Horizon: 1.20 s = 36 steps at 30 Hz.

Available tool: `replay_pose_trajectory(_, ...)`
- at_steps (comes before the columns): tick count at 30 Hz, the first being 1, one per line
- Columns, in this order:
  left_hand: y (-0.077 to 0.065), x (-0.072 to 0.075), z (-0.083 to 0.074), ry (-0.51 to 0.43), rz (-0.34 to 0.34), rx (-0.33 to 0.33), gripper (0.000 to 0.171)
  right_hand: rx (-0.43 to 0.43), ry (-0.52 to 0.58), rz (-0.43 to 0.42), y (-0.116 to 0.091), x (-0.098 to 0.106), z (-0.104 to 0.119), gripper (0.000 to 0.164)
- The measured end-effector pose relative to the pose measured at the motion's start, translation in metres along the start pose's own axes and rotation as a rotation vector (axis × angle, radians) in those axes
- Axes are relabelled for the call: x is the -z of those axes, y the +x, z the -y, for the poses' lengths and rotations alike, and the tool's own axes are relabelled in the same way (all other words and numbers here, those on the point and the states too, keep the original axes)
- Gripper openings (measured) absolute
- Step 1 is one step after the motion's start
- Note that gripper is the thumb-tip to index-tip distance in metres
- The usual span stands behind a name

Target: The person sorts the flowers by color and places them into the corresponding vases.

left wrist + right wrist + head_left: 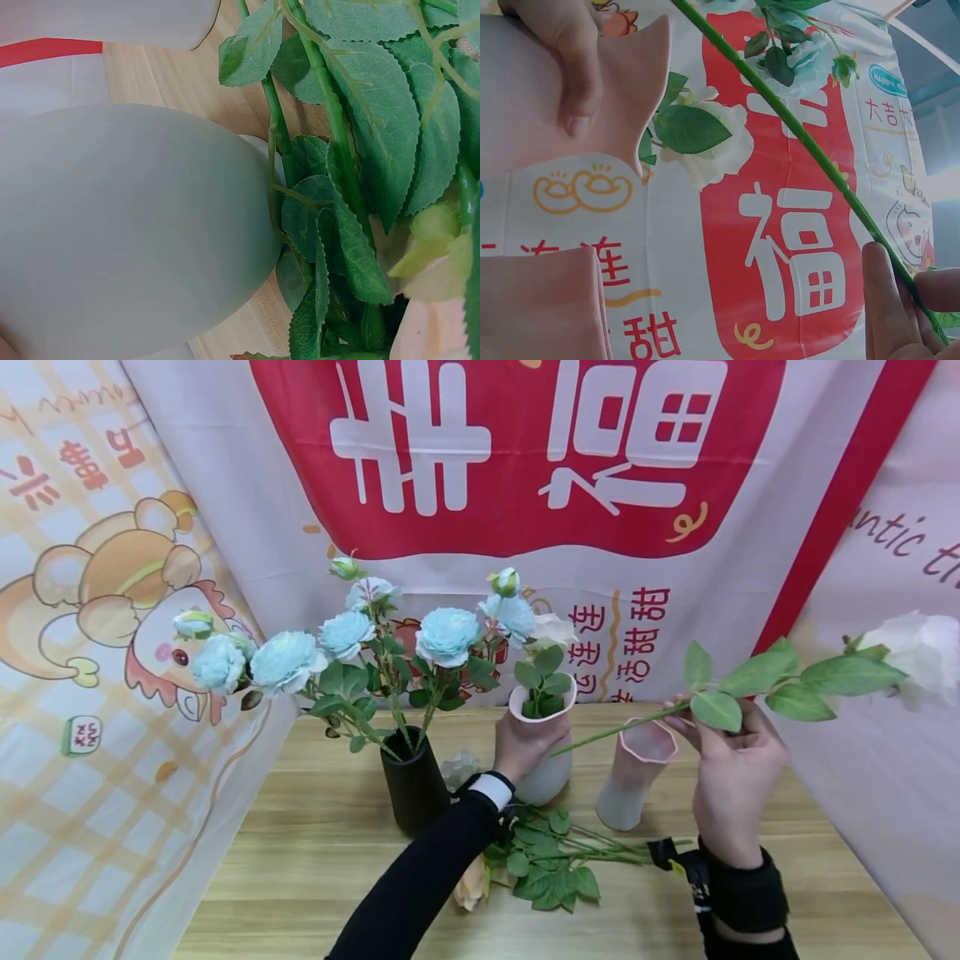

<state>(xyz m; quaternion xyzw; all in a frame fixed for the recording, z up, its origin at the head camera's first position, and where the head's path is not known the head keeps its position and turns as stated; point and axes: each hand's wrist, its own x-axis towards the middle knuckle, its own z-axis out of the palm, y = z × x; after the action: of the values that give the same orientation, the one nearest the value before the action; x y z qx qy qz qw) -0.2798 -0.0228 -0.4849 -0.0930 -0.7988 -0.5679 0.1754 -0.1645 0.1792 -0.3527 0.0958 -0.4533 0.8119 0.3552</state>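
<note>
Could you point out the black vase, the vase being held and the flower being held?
Black vase [416, 789]: head view, on the middle of its side.
Held vase [547, 779]: head view, on its rounded lower body.
Held flower [759, 676]: head view, on a leaf.

My head camera looks forward and down over the table [300, 893]; my left-wrist one, sideways, sits right up near the round vase [135, 225]; my right-wrist one, also sideways, faces the banner [802, 180], shared with the head view.
</note>
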Motion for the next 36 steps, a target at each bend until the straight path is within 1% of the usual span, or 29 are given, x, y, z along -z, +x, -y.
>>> replay_pose_trajectory(4,0.002,0.0,0.001,-0.003,0.002,-0.003,0.082,0.001,0.023,-0.033,0.004,-0.001,-0.003,0.031)
replay_pose_trajectory(11,0.001,-0.002,0.004,0.028,-0.015,-0.065,0.083,0.036,0.06,-0.068,0.009,-0.002,-0.011,0.028)
replay_pose_trajectory(13,0.001,-0.002,0.004,0.02,-0.012,-0.058,0.081,0.049,0.05,-0.074,0.01,-0.003,-0.013,0.028)
replay_pose_trajectory(18,0.001,-0.001,0.002,0.009,-0.01,-0.013,0.078,0.077,0.044,-0.105,0.012,-0.009,-0.018,0.028)
replay_pose_trajectory(21,0.001,-0.001,0.001,0.008,-0.016,-0.015,0.078,0.093,0.072,-0.118,0.014,-0.014,-0.021,0.026)
replay_pose_trajectory(24,0.001,-0.001,0.001,0.016,-0.02,-0.027,0.079,0.11,0.07,-0.118,0.015,-0.018,-0.024,0.025)
replay_pose_trajectory(26,0.001,-0.001,0.001,0.023,-0.02,-0.028,0.079,0.115,0.053,-0.119,0.015,-0.021,-0.027,0.024)
replay_pose_trajectory(31,0.0,-0.001,0.0,0.03,-0.019,-0.018,0.081,0.132,-0.037,-0.108,0.01,-0.027,-0.035,0.02)
replay_pose_trajectory(34,0.0,-0.001,0.0,0.025,-0.015,-0.015,0.081,0.147,-0.124,-0.066,0.008,-0.031,-0.04,0.02)
replay_pose_trajectory(35,0.0,0.0,0.0,0.023,-0.014,-0.012,0.081,0.146,-0.138,-0.045,0.007,-0.032,-0.042,0.02)
replay_pose_trajectory(36,0.0,0.0,0.0,0.021,-0.016,-0.012,0.081,0.143,-0.13,-0.027,0.006,-0.036,-0.043,0.02)
